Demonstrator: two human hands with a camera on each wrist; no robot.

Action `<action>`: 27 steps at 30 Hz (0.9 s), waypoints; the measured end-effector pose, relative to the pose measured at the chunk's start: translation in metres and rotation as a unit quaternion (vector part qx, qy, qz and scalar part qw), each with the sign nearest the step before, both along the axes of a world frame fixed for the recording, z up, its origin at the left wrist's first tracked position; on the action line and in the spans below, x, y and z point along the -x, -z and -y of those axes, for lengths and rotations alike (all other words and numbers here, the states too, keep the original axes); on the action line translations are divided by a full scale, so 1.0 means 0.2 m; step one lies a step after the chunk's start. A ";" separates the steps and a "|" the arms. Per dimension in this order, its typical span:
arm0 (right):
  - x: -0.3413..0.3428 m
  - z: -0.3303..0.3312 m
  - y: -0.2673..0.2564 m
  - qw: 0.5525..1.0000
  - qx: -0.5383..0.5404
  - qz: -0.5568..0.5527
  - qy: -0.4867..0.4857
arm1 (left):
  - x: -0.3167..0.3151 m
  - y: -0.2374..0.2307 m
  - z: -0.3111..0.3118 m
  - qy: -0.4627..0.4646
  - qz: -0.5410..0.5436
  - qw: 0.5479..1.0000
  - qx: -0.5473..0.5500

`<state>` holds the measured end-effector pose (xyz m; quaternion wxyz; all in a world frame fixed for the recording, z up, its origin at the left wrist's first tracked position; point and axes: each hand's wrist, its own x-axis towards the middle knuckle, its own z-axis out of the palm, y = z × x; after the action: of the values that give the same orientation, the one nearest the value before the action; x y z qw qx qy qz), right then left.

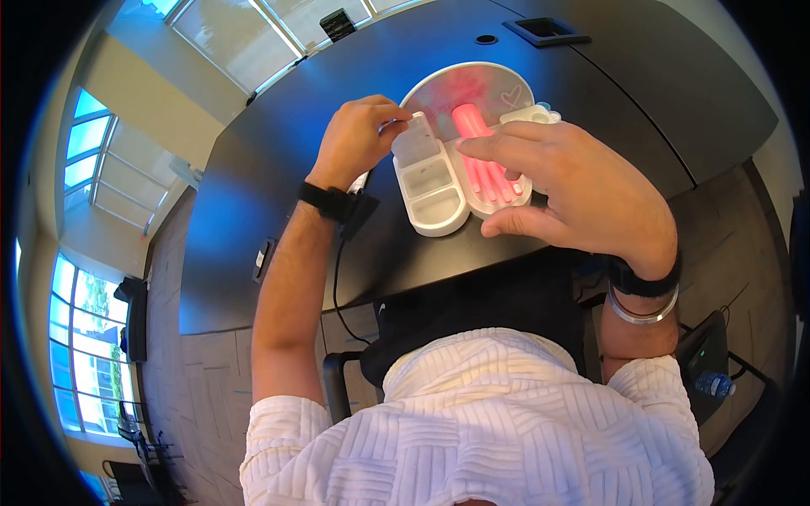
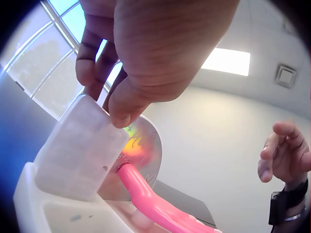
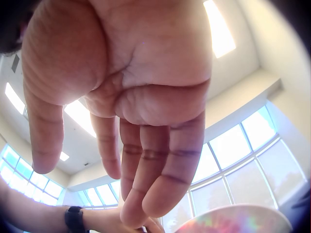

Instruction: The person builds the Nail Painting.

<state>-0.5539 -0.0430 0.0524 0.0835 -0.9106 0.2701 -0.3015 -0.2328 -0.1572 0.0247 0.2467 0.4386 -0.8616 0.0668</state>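
A white toy nail-salon-like stand [image 1: 433, 228] sits on the dark desk, with a rounded, shiny panel [image 1: 498, 80] decorated with a heart at its back. A pink plastic hand [image 1: 474, 122] lies on it, its fingers pointing at the person. My left hand [image 1: 359, 139] pinches the far edge of a translucent lid [image 2: 80, 150] between thumb and fingers. The lid stands tilted up over the left-side tray. My right hand [image 1: 582, 181] hovers above the pink hand's right side, thumb and fingers apart, holding nothing; in the right wrist view its fingers hang loosely.
The dark desk [image 1: 278, 169] has a recessed black box [image 1: 547, 32] and a round grommet [image 1: 486, 39] toward the back. A black cable [image 1: 336, 291] hangs over the front edge below the left wrist. A water bottle [image 1: 715, 384] stands at the lower right.
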 end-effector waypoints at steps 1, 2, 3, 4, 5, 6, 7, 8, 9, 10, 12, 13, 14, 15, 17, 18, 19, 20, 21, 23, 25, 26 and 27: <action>0.00 0.00 0.00 1.000 0.000 0.001 0.002 | 0.00 0.00 0.00 0.018 -0.004 1.000 0.017; 0.00 0.00 0.00 1.000 0.000 -0.001 0.002 | -0.02 -0.01 -0.01 0.019 -0.003 1.000 0.016; 0.00 0.01 0.01 1.000 0.001 -0.002 0.002 | -0.03 -0.02 -0.02 0.007 -0.027 0.999 0.021; 0.00 0.01 0.01 1.000 0.001 0.000 0.004 | -0.05 -0.04 -0.03 -0.004 -0.051 0.998 0.026; 0.01 0.02 0.01 1.000 0.013 -0.005 0.009 | -0.08 -0.05 -0.03 -0.002 -0.049 0.998 0.025; 0.01 0.02 0.02 1.000 0.026 -0.010 0.014 | -0.12 -0.07 -0.04 -0.028 -0.073 0.997 0.023; 0.01 0.03 0.04 1.000 0.025 -0.008 0.015 | -0.17 -0.09 -0.04 -0.053 -0.098 0.994 0.020; 0.01 0.05 0.06 0.999 0.044 0.005 0.012 | -0.23 -0.10 -0.03 -0.068 -0.107 0.992 0.011; 0.01 0.05 0.07 0.998 0.064 0.018 0.009 | -0.28 -0.09 -0.02 -0.067 -0.106 0.992 0.011; 0.01 0.06 0.06 0.998 0.064 0.019 0.010 | -0.32 -0.09 -0.02 -0.107 -0.106 0.989 -0.008; 0.01 0.06 0.06 0.998 0.057 0.016 0.007 | -0.41 -0.07 -0.01 -0.160 -0.095 0.982 -0.038; 0.01 0.05 0.05 0.998 0.057 0.016 0.007 | -0.46 -0.05 0.00 -0.160 -0.095 0.982 -0.037; 0.01 0.04 0.04 0.999 0.044 0.008 0.011 | -0.49 -0.02 0.01 -0.175 -0.088 0.979 -0.062; 0.01 0.03 0.03 0.999 0.032 0.000 0.014 | -0.53 0.00 0.02 -0.190 -0.082 0.974 -0.088; 0.00 0.03 0.03 0.999 0.030 0.005 0.012 | -0.58 0.04 0.03 -0.202 -0.075 0.971 -0.104; 0.00 0.02 0.03 1.000 0.029 0.008 0.008 | -0.61 0.06 0.04 -0.214 -0.069 0.967 -0.120; -0.01 0.02 0.03 1.000 0.028 0.006 0.006 | -0.64 0.09 0.05 -0.216 -0.071 0.966 -0.121; -0.01 0.02 0.03 0.999 0.039 0.007 0.008 | -0.68 0.11 0.07 -0.229 -0.059 0.963 -0.133; -0.01 0.02 0.04 0.999 0.050 0.007 0.010 | -0.72 0.14 0.10 -0.241 -0.048 0.958 -0.146; -0.01 0.02 0.04 0.999 0.043 0.006 0.010 | -0.78 0.21 0.14 -0.263 -0.024 0.953 -0.148; -0.01 0.02 0.03 0.999 0.036 0.006 0.012 | -0.80 0.23 0.15 -0.283 0.001 0.947 -0.150; -0.01 0.03 0.03 1.000 0.028 0.010 0.004 | -0.80 0.24 0.15 -0.295 0.009 0.937 -0.186; -0.01 0.03 0.03 1.000 0.021 0.015 -0.003 | -0.79 0.24 0.15 -0.307 0.016 0.925 -0.223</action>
<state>-0.5514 -0.0494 0.0463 0.0697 -0.9084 0.2595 -0.3204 -0.0747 -0.1866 -0.0225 0.0960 0.7239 -0.6816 -0.0472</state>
